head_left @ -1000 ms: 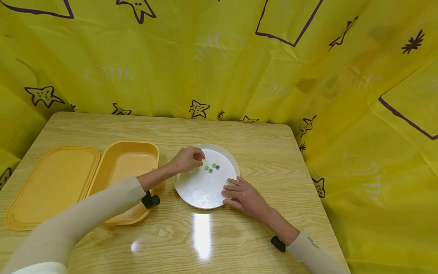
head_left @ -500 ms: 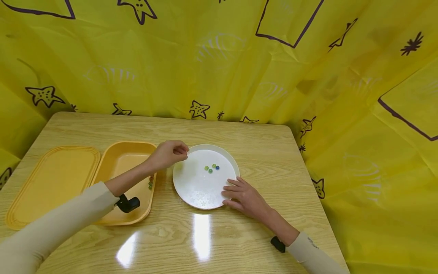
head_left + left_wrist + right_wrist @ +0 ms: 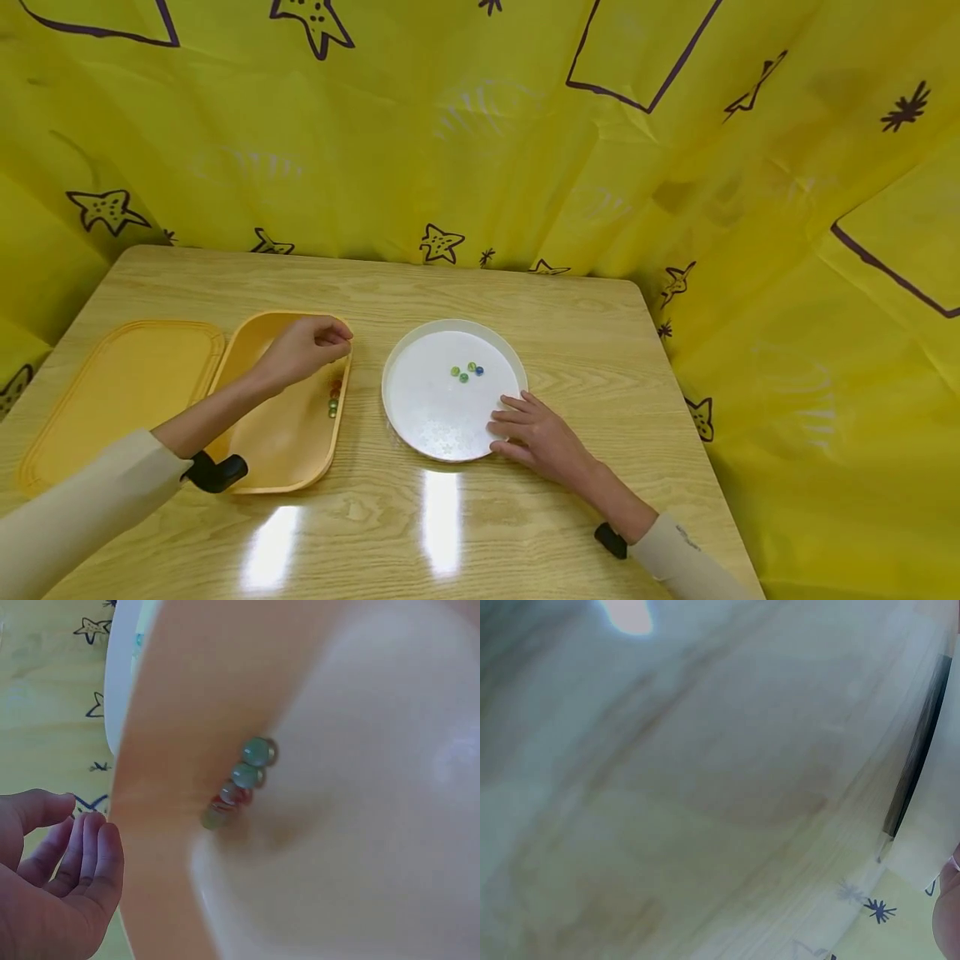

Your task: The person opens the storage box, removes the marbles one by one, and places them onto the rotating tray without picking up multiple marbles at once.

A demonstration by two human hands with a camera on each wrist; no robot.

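Observation:
My left hand [image 3: 303, 346] is over the far right part of the yellow plastic box [image 3: 288, 454], its thumb and fingertips pinched together. In the left wrist view the fingertips [image 3: 88, 817] meet the thumb; a tiny dark bit shows between them, and the marble they pinch is mostly hidden. Several glass marbles [image 3: 245, 776], green and reddish, lie in a row along the box's right inner wall. On the round white tray [image 3: 427, 412] sit several green marbles [image 3: 455, 372] and a blue marble [image 3: 480, 371]. My right hand [image 3: 536, 437] rests at the tray's right rim, fingers loosely spread.
A flat yellow lid [image 3: 123, 392] lies left of the box, against its side. Wooden table [image 3: 592, 350] surface extends around the tray. A yellow patterned curtain [image 3: 390, 133] hangs behind and to the right. Black cameras [image 3: 216, 472] are strapped at the wrists.
My left hand has moved left from above the tray to over the box, fingers still pinched. The tray's marbles and my right hand stay in place. The head view has tilted slightly.

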